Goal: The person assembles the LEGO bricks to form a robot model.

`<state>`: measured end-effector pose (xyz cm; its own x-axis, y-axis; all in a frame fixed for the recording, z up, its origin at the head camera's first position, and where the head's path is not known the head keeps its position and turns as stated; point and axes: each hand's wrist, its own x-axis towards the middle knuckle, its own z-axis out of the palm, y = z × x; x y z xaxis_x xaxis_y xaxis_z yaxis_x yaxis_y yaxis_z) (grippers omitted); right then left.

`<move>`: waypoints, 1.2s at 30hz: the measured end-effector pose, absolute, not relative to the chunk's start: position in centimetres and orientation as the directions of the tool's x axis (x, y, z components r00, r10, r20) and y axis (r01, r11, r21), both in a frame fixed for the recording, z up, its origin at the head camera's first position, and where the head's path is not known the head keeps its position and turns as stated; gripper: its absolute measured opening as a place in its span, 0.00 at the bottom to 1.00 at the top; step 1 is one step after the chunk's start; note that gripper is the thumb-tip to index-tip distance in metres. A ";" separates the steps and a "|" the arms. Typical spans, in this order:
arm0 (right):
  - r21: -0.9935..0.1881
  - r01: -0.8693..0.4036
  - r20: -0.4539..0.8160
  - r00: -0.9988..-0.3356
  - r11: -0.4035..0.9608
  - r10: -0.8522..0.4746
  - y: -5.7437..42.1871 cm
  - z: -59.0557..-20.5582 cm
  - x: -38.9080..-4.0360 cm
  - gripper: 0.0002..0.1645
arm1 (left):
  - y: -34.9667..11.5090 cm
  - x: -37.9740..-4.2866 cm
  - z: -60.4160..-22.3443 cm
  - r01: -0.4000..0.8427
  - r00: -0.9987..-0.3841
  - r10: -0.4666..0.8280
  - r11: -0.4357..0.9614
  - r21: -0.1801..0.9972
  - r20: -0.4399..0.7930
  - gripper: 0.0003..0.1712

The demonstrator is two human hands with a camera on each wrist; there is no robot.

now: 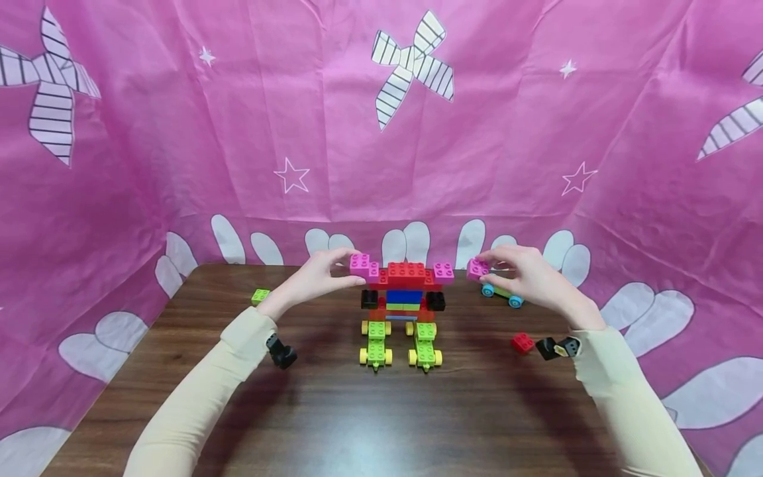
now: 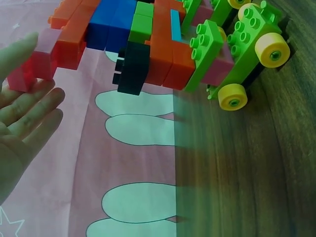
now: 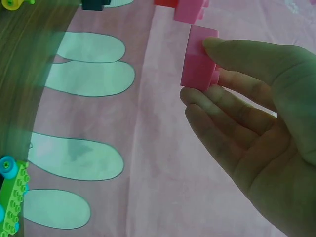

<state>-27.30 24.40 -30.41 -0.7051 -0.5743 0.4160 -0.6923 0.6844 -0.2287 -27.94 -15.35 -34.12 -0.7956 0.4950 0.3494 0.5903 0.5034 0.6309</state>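
A toy-brick figure stands on the table, its top made of red bricks (image 1: 406, 273) and its lower part resting on green wheeled bases (image 1: 425, 338). At its upper left, my left hand (image 1: 318, 281) pinches a pink brick (image 1: 359, 264), which touches another pink brick (image 2: 47, 54) attached to the figure. My right hand (image 1: 533, 273) holds a second loose pink brick (image 3: 198, 59) between thumb and fingers. That brick is in the air, a short gap to the right of the pink brick (image 1: 444, 272) on the figure's right side. Black bricks (image 1: 436, 301) jut out from both sides lower down.
A green wheeled base with blue wheels (image 1: 515, 301) lies behind my right hand. A red brick (image 1: 522, 342) is on the right of the wooden table (image 1: 381, 424), and a green brick (image 1: 259, 296) at the left. Pink cloth (image 1: 477, 132) hangs behind and at both sides.
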 end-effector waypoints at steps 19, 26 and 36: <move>-0.248 -0.714 0.404 -0.691 0.655 -0.600 23.0 -29.2 -27.4 0.23 | -11.9 -28.5 -30.1 0.607 -0.785 0.551 0.594 0.528 0.282 0.29; -0.220 -0.728 0.408 -0.674 0.650 -0.616 22.7 -29.1 -27.6 0.23 | -9.5 -28.6 -28.9 0.659 -0.743 0.623 0.615 0.433 0.247 0.29; -0.185 -0.752 0.440 -0.639 0.633 -0.631 22.1 -29.1 -28.1 0.23 | -6.0 -28.4 -28.2 0.685 -0.726 0.641 0.643 0.341 0.249 0.26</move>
